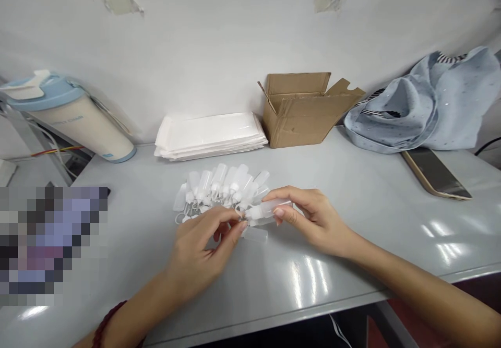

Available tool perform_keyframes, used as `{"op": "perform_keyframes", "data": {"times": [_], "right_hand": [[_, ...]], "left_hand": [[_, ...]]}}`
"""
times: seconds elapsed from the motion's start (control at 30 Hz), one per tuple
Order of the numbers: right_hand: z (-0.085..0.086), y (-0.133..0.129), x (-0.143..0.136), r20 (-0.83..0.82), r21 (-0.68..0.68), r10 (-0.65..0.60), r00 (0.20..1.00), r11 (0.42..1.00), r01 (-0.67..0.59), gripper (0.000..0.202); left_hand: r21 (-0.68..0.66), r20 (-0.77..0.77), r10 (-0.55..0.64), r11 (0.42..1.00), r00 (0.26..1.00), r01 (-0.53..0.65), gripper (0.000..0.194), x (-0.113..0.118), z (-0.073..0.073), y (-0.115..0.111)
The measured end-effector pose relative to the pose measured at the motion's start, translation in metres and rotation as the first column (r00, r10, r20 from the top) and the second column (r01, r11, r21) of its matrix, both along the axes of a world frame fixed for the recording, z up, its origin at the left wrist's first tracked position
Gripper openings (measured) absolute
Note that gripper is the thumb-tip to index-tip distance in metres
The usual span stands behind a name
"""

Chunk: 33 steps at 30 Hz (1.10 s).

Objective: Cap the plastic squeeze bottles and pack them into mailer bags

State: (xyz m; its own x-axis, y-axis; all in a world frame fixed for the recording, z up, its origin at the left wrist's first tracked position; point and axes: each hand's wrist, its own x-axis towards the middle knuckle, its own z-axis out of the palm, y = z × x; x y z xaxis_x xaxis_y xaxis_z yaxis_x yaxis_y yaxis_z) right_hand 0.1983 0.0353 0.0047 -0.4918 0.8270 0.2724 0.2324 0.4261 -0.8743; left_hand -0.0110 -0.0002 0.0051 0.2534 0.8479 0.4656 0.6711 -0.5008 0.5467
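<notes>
My right hand (313, 217) grips a small translucent bottle (268, 208) by its body, its white neck pointing left. At that tip, the thumb and forefinger of my left hand (205, 243) are pinched together on a small part, perhaps the cap; my fingers partly hide it. Behind my hands lies a cluster of similar white bottles (219, 178) with looped caps. Another bottle (256, 234) lies flat on the grey table just below the held one.
A stack of white envelopes (211, 134) and an open cardboard box (301, 121) stand by the wall. The tumbler (86, 118) is at left, the blue cloth bag (422, 103) and phone (436, 173) at right. A blurred-out patch (50, 243) covers the left side.
</notes>
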Motion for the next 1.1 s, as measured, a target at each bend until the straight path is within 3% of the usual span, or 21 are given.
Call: {"op": "perform_keyframes", "data": {"times": [0.2,0.47,0.83,1.0,1.1], "right_hand": [[0.002,0.003,0.003,0.032,0.057,-0.015,0.999,0.998,0.013,0.018],[-0.002,0.002,0.0,0.052,0.028,-0.015,0.999,1.0,0.014,0.02],[-0.004,0.003,-0.002,0.101,-0.058,0.032,0.994,0.998,-0.027,0.024],[-0.005,0.003,-0.002,0.057,-0.129,0.063,0.996,0.99,-0.055,0.026],[-0.002,0.003,-0.001,0.036,-0.146,0.069,0.997,0.987,-0.063,0.026]], "left_hand": [[-0.095,0.097,-0.02,0.995,0.995,0.03,0.01,-0.001,0.006,0.002],[-0.097,0.055,-0.027,0.995,0.998,0.033,0.014,-0.001,-0.003,-0.001],[0.173,-0.063,-0.06,0.982,0.996,0.07,0.013,-0.001,-0.022,-0.001],[0.385,-0.199,-0.059,0.913,0.978,0.134,0.017,-0.004,-0.026,0.001],[0.442,-0.212,-0.057,0.885,0.976,0.147,0.02,-0.005,-0.026,0.001]]}}
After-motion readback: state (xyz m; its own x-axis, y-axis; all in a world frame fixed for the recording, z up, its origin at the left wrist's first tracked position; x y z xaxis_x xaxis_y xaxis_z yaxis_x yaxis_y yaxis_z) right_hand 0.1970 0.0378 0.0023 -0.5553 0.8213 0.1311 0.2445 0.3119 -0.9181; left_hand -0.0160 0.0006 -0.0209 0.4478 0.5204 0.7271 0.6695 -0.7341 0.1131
